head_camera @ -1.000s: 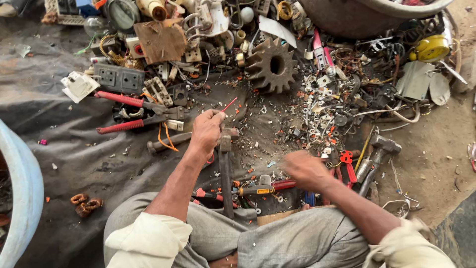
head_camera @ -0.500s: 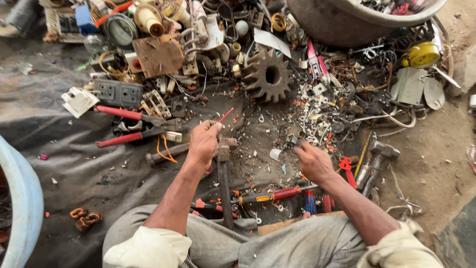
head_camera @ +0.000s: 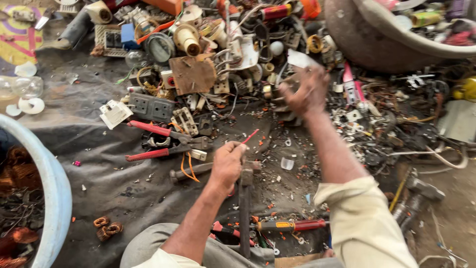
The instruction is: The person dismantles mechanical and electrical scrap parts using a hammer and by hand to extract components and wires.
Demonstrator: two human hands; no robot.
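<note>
**Right hand up on the scrap pile, left hand holding a red wire**

The left hand [head_camera: 227, 166] sits low and near the body, its fingers pinched shut on a thin red wire [head_camera: 250, 136] that sticks up and away to the right. Just beneath that hand a dark metal bar [head_camera: 244, 208] runs straight back toward the person's lap, its long axis pointing away from the body; the hand rests on its far end.

The right hand [head_camera: 306, 90] is stretched well forward, arm almost straight, over the edge of the scrap pile [head_camera: 218, 64]. Its fingers are curled closed around a dark toothed gear [head_camera: 285, 101], which lies right under the palm and is mostly hidden by it. So the gear is on the right hand's side, well apart from the left.

Red-handled pliers [head_camera: 163, 144] lie to the left of the left hand, handles pointing left. A screwdriver [head_camera: 290, 226] with a yellow and red handle lies crosswise near the knees, and a blue tub [head_camera: 52, 198] stands at the far left
</note>
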